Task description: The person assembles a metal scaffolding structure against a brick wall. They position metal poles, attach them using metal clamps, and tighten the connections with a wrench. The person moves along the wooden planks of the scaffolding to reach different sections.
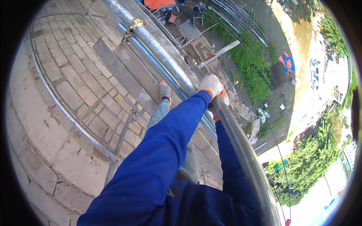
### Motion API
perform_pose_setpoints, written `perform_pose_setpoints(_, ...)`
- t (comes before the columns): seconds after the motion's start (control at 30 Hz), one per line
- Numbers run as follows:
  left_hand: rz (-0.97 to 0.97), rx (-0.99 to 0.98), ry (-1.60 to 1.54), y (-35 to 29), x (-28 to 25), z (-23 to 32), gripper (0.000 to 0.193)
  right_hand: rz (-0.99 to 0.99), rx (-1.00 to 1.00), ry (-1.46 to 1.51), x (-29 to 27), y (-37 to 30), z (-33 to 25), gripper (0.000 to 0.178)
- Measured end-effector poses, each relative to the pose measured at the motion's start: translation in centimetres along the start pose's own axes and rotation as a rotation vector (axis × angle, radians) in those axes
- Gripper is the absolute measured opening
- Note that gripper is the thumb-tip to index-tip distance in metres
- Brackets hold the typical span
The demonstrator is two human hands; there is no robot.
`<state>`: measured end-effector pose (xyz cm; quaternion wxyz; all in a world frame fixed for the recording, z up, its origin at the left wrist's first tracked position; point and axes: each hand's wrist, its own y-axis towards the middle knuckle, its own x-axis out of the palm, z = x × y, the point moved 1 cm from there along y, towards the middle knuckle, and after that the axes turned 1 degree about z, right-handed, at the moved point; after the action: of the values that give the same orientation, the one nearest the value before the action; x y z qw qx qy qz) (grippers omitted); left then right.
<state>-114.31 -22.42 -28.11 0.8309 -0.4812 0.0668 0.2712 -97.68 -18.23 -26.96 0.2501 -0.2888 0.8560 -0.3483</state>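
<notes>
My left hand, in a white knit glove with an orange cuff, is closed over a metal scaffold pipe that runs down to the lower right. Just below and beyond it, my right hand in a matching glove holds the same pipe from its far side. Most of the right fingers are hidden by the left hand and the pipe. A shiny thick pipe slants from the upper left to my hands; whether it is one piece with the held pipe I cannot tell. A thinner pipe runs alongside, with a brass-coloured coupler above.
My foot stands on grey planks beside a brick wall. A curved tube crosses in front of the wall. Far below lie stacked pipes, weeds and boards. A dark cable hangs at the right.
</notes>
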Motion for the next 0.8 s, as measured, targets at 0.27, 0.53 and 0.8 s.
perform_pose_setpoints(0.27, -0.021, -0.205, -0.436, -1.6, -2.9, 1.0, 0.032, 0.159, -0.047, -0.326, -2.3, -0.9, 2.4, 0.033)
perform_pose_setpoints(0.53, 0.111, -0.081, -0.323, 0.1, -1.8, -0.1, 0.034, 0.123, -0.047, -0.605, 3.3, 8.1, 4.0, 0.06)
perform_pose_setpoints(0.8, 0.171, -0.044, -0.27, 1.6, -0.3, -2.5, 0.034, 0.106, -0.026, -0.375, 6.1, 6.1, 0.5, 0.041)
